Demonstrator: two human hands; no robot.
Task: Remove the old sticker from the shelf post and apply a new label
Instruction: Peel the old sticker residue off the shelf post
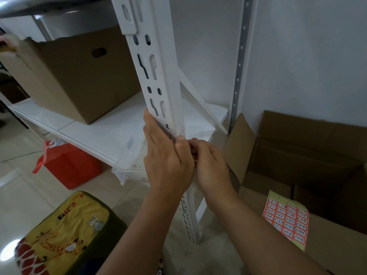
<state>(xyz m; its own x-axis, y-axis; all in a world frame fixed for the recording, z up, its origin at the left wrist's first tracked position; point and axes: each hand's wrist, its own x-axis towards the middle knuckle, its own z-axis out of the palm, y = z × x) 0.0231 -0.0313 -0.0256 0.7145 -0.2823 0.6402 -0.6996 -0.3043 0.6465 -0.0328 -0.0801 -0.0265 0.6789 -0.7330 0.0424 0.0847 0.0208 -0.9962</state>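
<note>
Nearest us, on the open box at right, lies the label sheet (286, 219), kept within reach for the new label. At the shelf post (158, 76) our left hand (168, 159) braces the slotted face, fingers extended. Our right hand (208, 165) curls its fingers at the post's corner, apparently picking at the old sticker, which is hidden. Beyond stands a cardboard box (75, 72) on the shelf (95, 132).

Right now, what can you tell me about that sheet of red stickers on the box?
The sticker sheet is a pale yellow-green backing covered with rows of small red-bordered labels, each with handwritten numbers in dark ink. It looks like thin paper. It lies tilted on the flap of an open cardboard box, right of the shelf post. Neither hand touches it.
</note>
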